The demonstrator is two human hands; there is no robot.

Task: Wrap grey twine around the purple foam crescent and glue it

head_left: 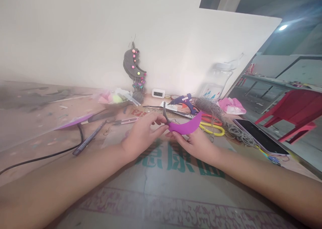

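Observation:
Between my hands is a purple crescent-shaped cutout (186,126), held above the board. Its left horn is dark grey (165,113), apparently wrapped in yarn. My left hand (144,131) is closed in a pinch where grey meets purple. From below, the thumb and fingers of my right hand (197,144) grip the cutout's lower edge; some of those fingers are hidden behind it. Scissors with yellow handles (213,129) lie just beyond my right hand. A grey yarn bundle (210,107) trails to the right behind them.
A finished grey moon ornament (130,63) hangs against the white wall. At the back are a small digital clock (158,93), a blue glue gun (184,101) and a clear jug (217,81). A phone (261,135) lies right; a pen (89,138) and black cable (50,158) lie left.

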